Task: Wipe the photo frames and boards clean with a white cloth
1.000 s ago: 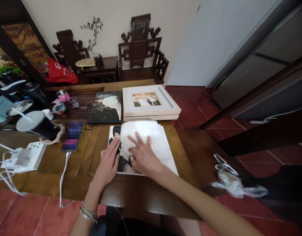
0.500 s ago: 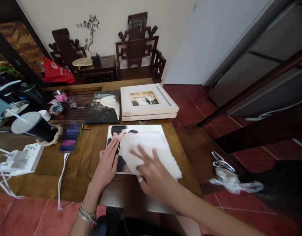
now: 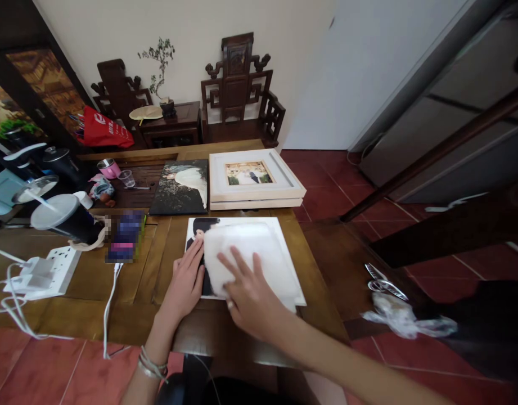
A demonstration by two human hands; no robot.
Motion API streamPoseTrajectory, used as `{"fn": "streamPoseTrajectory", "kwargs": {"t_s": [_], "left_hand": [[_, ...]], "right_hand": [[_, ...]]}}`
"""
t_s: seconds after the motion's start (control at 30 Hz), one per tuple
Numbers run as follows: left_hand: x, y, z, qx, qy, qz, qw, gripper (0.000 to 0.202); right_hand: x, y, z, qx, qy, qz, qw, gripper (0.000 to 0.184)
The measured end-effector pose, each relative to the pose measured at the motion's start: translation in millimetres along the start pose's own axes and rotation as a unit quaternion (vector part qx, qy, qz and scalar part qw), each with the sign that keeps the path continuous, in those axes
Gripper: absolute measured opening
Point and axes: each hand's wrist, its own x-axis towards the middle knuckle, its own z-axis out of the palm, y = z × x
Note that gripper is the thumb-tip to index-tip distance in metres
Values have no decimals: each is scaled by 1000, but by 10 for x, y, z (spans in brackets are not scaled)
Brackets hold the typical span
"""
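A wooden table (image 3: pixel 147 284) bears a photo panel (image 3: pixel 206 224), a dark print (image 3: pixel 179 194), stacked frames (image 3: pixel 254 194) and probably a phone (image 3: pixel 126 236), pixelated.

White lettering on the red bag (image 3: pixel 104 130) is illegible.

To the left of the photo print (image 3: pixel 207 223), a lane of bare table (image 3: pixel 157 253) is running between the phone (image 3: pixel 126 239) and the left hand (image 3: pixel 185 281). Farther left, the lidded cup (image 3: pixel 75 219) and power strip (image 3: pixel 60 270) are obstructing passage; a white cable (image 3: pixel 107 315) is reaching the near edge. On the far side, the stacked frames (image 3: pixel 282 194) and dark picture panel (image 3: pixel 174 197) are forming a barrier, leaving a narrow gap. On the right, a strip of table is lying open. Nearer, the right hand (image 3: pixel 250 298) and its forearm (image 3: pixel 334 351) are slanting across, blocking sideways passage.
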Motion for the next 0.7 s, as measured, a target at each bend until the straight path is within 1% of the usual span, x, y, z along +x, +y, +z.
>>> {"fn": "streamPoseTrajectory", "kwargs": {"t_s": [0.07, 0.13, 0.2, 0.23, 0.3, 0.4, 0.47, 0.53, 0.6, 0.7], "left_hand": [[1, 3, -1, 8, -4, -2, 1000, 50], [0, 0, 5, 15, -4, -1, 1000, 50], [-1, -3, 13, 20, -3, 1, 1000, 50], [-1, -4, 17, 22, -2, 2, 1000, 50], [0, -5, 23, 26, -2, 2, 1000, 49], [-1, -3, 23, 29, -3, 2, 1000, 49], [-7, 2, 12, 25, -3, 4, 1000, 48], [-21, 11, -10, 9, 0, 7, 1000, 48], [-40, 21, -38, -25, 19, 15, 999, 48], [-67, 31, -75, -88, 79, 29, 993, 51]], "right_hand": [[-318, -75, 68, 32, -17, -26, 999, 25], [-568, -72, 87, 58, -22, -36, 997, 25], [-704, 20, 63, 67, -8, -27, 997, 27], [-723, 91, 41, 64, 3, -15, 998, 27], [-674, 248, -10, 47, 34, 16, 998, 25], [-438, 403, -83, 14, 60, 65, 996, 23], [-232, 394, -120, -7, 49, 96, 994, 25], [-38, 295, -136, -21, 29, 108, 994, 27], [109, 143, -124, -23, 14, 86, 996, 30], [198, -80, -58, -8, -1, 3, 1000, 32]]}}
